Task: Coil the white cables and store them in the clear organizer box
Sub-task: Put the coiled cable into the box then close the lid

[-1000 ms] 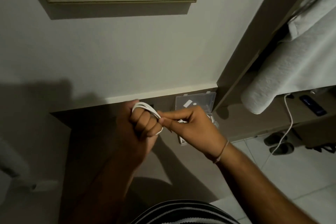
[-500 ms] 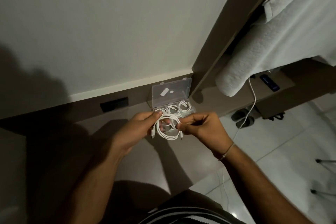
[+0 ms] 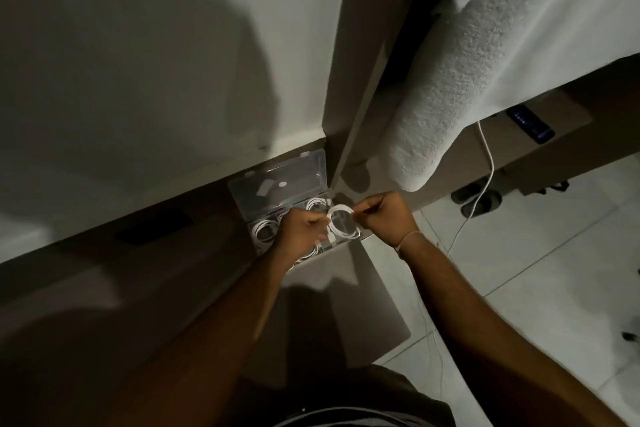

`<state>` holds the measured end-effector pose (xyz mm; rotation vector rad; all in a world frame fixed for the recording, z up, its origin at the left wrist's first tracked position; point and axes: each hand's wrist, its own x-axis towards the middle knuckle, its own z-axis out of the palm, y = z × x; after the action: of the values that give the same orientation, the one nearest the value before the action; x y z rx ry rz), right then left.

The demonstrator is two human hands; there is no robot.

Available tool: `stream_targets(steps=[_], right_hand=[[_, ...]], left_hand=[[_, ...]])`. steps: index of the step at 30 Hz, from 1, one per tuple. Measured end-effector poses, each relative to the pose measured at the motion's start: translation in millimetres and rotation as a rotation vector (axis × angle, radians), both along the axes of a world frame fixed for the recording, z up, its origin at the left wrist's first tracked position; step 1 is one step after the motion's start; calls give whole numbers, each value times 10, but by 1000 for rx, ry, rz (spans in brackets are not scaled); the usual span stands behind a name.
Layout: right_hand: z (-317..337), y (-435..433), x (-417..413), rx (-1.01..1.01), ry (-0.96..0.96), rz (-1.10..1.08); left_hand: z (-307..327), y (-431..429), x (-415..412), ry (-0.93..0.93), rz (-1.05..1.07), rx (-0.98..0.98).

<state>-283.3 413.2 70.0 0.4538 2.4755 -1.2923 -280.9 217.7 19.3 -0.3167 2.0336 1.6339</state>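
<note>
Two hands hold one coiled white cable (image 3: 341, 224) at frame centre: left hand (image 3: 304, 230) and right hand (image 3: 384, 217), fingers pinching opposite sides. Since half a second ago the coil has moved over the open clear organizer box (image 3: 280, 180) on the table (image 3: 346, 295); placement appears imminent.

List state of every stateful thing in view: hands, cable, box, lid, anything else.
left hand: closed on the coiled cable's left side
right hand: pinching the coil's right side
coiled white cable: looped, held over the box
clear organizer box: open, coils already in several compartments
lid: swung up, against the wall
towel: hanging
loose white cord: uncoiled, trailing to the floor
</note>
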Motion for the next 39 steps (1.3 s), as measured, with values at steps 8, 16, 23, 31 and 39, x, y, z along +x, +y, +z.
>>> stream_targets(steps=[8,16,23,31,39], right_hand=[[-713,40,-331,-98,-383,1],[-985,-45,-332,-12,-484,-87],[-1176,-162,-89,-16,-335,-270],[-1236,-333,98,-9,-194,-411],[-1204,-300,283,-4,-30,-121]], left_hand=[[-426,245,-237,-204,40,-211],[-475,380,-232,63,-181,-674],[-608,216,66,197,-218,-441],[-589,176,189,370,-553,-604],[-572,235,15,646,-609,-860]])
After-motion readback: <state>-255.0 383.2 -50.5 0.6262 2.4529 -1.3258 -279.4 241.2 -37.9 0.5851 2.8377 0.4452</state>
